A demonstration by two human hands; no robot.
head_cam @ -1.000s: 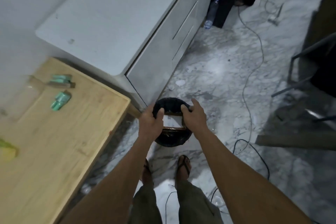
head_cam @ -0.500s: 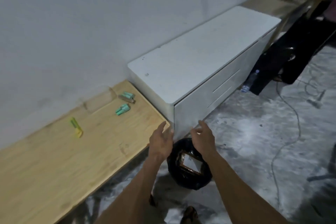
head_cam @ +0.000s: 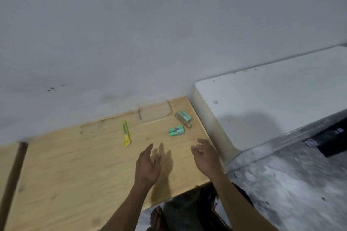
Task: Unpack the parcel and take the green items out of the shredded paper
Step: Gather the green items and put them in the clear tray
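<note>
Two green items lie on the wooden table (head_cam: 75,174) near its far right corner: one (head_cam: 176,130) nearer me, the other (head_cam: 183,117) behind it beside a brownish strip. My left hand (head_cam: 147,167) hovers over the table with fingers spread, holding nothing. My right hand (head_cam: 205,157) is open too, above the table's right edge. Both hands are short of the green items. The parcel and shredded paper are mostly hidden in the black bin (head_cam: 187,210) below my arms.
A yellow utility knife (head_cam: 126,135) lies left of the green items. A clear plastic sheet (head_cam: 155,112) rests against the wall. A white cabinet (head_cam: 272,103) stands right of the table. Marble floor (head_cam: 291,193) lies at the lower right.
My hands let go of the black bin on the floor and rose over the table, open. The view swung up and left from the bin to the tabletop.
</note>
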